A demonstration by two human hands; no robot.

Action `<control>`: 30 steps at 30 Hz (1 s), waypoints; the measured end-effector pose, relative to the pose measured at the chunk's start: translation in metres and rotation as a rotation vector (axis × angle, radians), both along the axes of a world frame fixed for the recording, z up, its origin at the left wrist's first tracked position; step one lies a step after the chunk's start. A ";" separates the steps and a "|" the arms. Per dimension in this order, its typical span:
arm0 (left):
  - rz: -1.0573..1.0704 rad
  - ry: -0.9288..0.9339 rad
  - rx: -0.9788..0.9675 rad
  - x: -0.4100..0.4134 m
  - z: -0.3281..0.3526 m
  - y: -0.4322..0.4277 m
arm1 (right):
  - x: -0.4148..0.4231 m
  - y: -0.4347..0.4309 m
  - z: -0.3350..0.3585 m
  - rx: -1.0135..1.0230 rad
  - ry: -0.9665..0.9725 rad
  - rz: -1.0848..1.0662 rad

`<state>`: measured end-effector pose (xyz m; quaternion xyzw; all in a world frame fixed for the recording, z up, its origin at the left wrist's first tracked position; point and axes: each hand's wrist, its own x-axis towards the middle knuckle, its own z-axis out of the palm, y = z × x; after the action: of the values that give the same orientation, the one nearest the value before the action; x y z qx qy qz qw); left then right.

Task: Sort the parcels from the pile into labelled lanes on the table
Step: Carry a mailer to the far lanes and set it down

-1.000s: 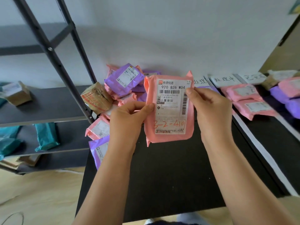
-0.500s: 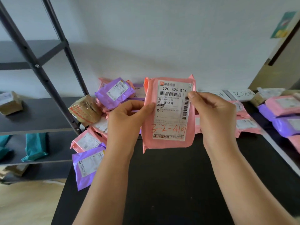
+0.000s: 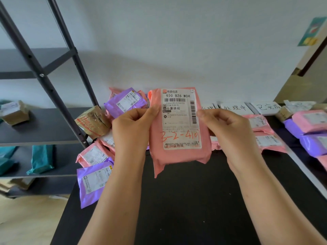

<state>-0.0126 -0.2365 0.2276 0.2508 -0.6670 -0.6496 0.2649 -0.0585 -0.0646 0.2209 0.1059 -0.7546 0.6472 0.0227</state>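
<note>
both hands on 1 pink parcel (image 3: 178, 156), held upright in the air above the desk (image 3: 185, 200), label side to the camera. left hand (image 3: 131, 126) grips its left edge: thumb on the front, fingers curled round behind. right hand (image 3: 228, 128) grips its right edge, thumb on the rim of the shipping label (image 3: 180, 119) by the side barcode. the parcel is clear of the desk and its bottom corners hang free. the label reads 920 b26 w04. below that is red handwriting, 3-2-410, then a last mark i can't read.

left of the pink parcel: the pile (image 3: 109, 131), at the back of the desk against the wall.
- upper purple mailer (image 3: 123, 101) on top, label up
- taped brown carton (image 3: 92, 121) at the pile's outer side
- lower pink mailer (image 3: 92, 154) below the carton
- front purple mailer (image 3: 93, 179) nearest the camera, sticking out past the desk edge

right of the pink parcel: handwritten lane cards (image 3: 234, 107) in a row along the back. the card nearest the parcel is partly hidden behind it. 2 sorted pink mailers (image 3: 269, 141) lie flat in front of the cards, just beyond the right hand. further right, past a white tape strip (image 3: 304, 174), sits a stack of pink and purple mailers (image 3: 313, 131).

far left of the pink parcel: a dark metal shelf rack (image 3: 44, 126) with a small box (image 3: 15, 112) on 1 level and teal bags (image 3: 41, 160) on the level below.
</note>
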 end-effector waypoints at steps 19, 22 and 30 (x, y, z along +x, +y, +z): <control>-0.275 -0.077 0.116 0.014 -0.012 0.014 | 0.001 0.014 -0.013 -0.194 -0.124 -0.201; -0.279 -0.090 0.133 0.016 -0.012 0.013 | -0.001 0.014 -0.012 -0.311 -0.251 -0.207; -0.132 -0.053 0.199 0.013 -0.018 0.008 | 0.003 0.010 -0.015 -0.260 -0.281 -0.035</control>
<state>0.0004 -0.2282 0.2098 0.2485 -0.6209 -0.7219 0.1776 -0.0558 -0.0542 0.2059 -0.0027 -0.6620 0.7473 -0.0580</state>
